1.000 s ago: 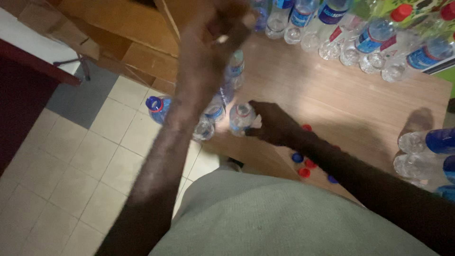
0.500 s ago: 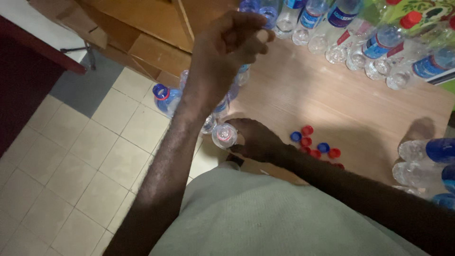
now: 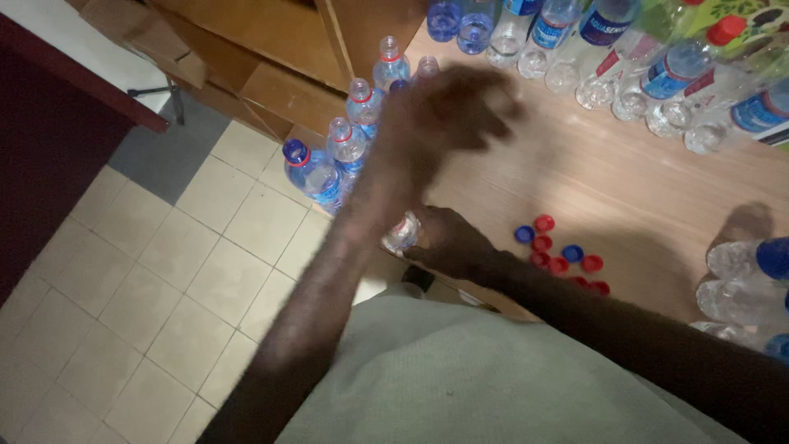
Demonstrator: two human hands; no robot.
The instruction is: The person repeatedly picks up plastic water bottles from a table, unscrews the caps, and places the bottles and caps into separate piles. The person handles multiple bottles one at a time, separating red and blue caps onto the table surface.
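Observation:
My right hand (image 3: 450,245) grips a small clear plastic bottle (image 3: 401,233) at the near edge of the wooden table (image 3: 625,181). The bottle's neck has a red ring and points up toward me. My left hand (image 3: 448,107) hovers above it over the table edge. It is motion-blurred with the fingers loosely spread, and I cannot tell whether anything small is in it. A small heap of red and blue bottle caps (image 3: 560,253) lies on the table just right of my right hand.
Several clear bottles stand in a row (image 3: 349,136) along the table's left edge, one with a blue cap (image 3: 308,168). More labelled bottles (image 3: 600,41) line the table's far side and others lie at the right edge (image 3: 748,263). Tiled floor (image 3: 164,271) is on the left.
My left hand has come down from high up and gone from pinched to loosely spread. My right hand and its bottle stayed at the table edge. The view shifted, showing the row of bottles.

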